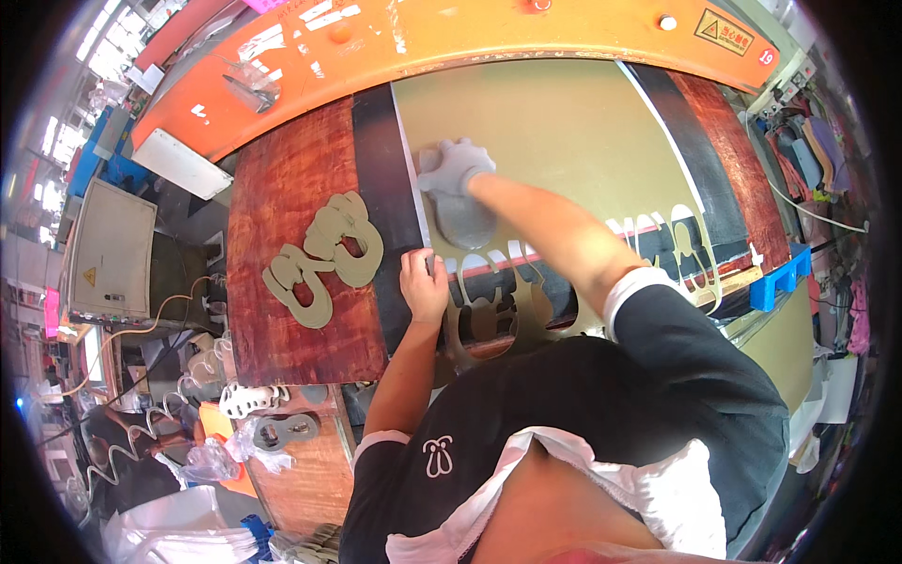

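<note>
Overlapping the blurred grey slab [465, 224] on tan sheeting [564, 127], the right hand [457, 168] sits at its twelve o'clock, the left hand [426, 285] at seven; I cannot tell whether either grip clamps.

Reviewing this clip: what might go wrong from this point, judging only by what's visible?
1. The gloved right hand and bare left hand are near the orange beam; if it moved over them, they might be caught.
2. The khaki cut pieces overlap loosely on the red board, so a knock might spread them.
3. The thin-stripped cut-out webbing lies close to the shirt and might snag or tear.
</note>
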Demonstrator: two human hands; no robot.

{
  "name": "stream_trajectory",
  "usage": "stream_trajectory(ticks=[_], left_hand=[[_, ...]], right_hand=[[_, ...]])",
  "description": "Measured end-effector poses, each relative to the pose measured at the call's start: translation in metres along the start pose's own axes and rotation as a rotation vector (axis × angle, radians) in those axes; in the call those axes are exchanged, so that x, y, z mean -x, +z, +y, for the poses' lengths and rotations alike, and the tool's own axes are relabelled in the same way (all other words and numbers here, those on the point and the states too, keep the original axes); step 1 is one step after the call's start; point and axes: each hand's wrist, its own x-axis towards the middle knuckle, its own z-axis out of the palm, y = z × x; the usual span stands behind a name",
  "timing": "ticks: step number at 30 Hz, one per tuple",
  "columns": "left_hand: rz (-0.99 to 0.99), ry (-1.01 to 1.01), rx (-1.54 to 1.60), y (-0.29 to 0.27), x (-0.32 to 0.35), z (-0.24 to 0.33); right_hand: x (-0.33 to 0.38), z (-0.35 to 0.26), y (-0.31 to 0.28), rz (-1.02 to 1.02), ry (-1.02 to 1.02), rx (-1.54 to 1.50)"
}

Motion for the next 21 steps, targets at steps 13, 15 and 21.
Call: stream_trajectory(ticks=[13, 15, 21], left_hand=[[0.085, -0.013, 0.023, -0.002, -0.006, 0.0], [0.081, -0.006, 0.042, -0.003, -0.007, 0.0], [0.08, 0.014, 0.033, -0.008, -0.008, -0.002]], right_hand=[[-0.003, 0.069, -0.042, 0.062, 0.113, 0.207], [-0.002, 0.062, -0.043, 0.015, 0.127, 0.214], [0.002, 0.052, -0.045, 0.018, 0.13, 0.212]])
